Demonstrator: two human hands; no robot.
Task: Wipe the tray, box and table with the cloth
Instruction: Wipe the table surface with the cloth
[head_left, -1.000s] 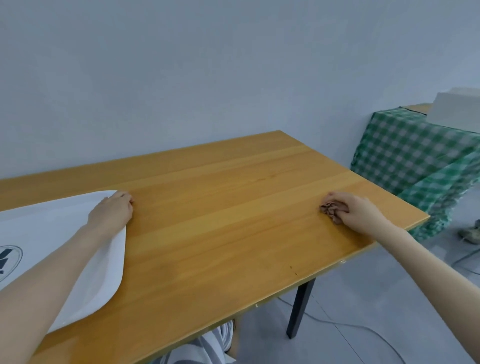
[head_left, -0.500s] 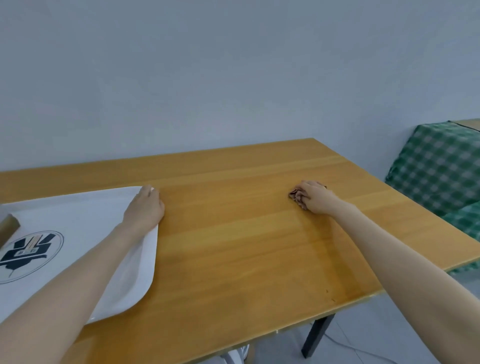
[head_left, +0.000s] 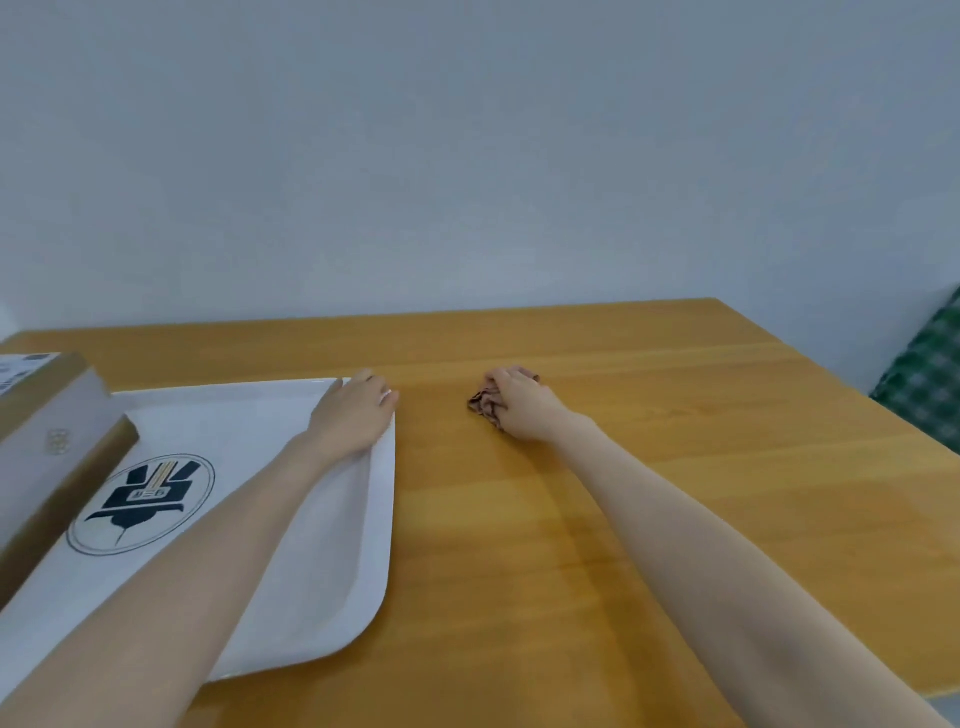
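A white tray (head_left: 332, 566) with a dark round logo lies on the left half of the wooden table (head_left: 675, 467). My left hand (head_left: 356, 415) rests flat on the tray's far right corner, fingers over its rim. A brown cardboard box (head_left: 47, 441) stands on the tray's left side, cut off by the frame edge. My right hand (head_left: 522, 408) presses a small crumpled brownish cloth (head_left: 483, 405) onto the bare wood, a short way right of the tray. Most of the cloth is hidden under my fingers.
A plain grey-white wall runs behind the table's far edge. A green checked fabric (head_left: 930, 379) shows at the right edge of the view, beyond the table's right side.
My right hand has slid the cloth leftward across the table from near the right edge toward the tray. The view has swung left, bringing the box into sight. My left hand stayed on the tray corner.
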